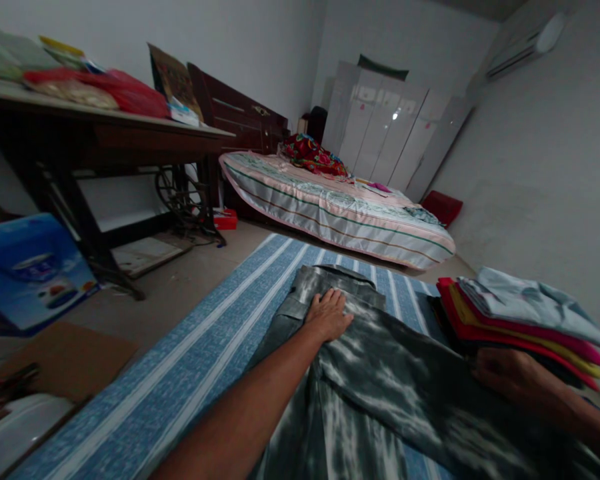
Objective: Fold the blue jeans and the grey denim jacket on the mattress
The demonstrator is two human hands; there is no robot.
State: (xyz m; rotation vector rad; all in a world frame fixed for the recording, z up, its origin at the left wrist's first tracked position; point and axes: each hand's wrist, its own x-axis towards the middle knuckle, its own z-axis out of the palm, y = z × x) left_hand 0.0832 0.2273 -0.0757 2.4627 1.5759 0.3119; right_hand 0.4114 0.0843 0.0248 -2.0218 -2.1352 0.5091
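Note:
A dark grey-green garment (380, 360) with pale tie-dye streaks lies spread over a blue and white striped cloth (200, 340). I cannot tell whether it is trousers or a jacket. One long part runs toward me, another out to the right. Near its far end, my left hand (329, 315) lies flat on the fabric, fingers stretched out. My right hand (510, 373), smeared by motion, is closed on the edge of the right-hand part. Just beyond that hand sits a stack of folded clothes (525, 317), red, mustard, magenta and pale blue.
A bed (330, 207) with a striped sheet stands ahead, a white wardrobe (380, 127) behind it. At left are a treadle sewing table (105, 127) carrying bags, a blue box (35, 273), cardboard (75, 360) and a white basin (25, 427) on the floor.

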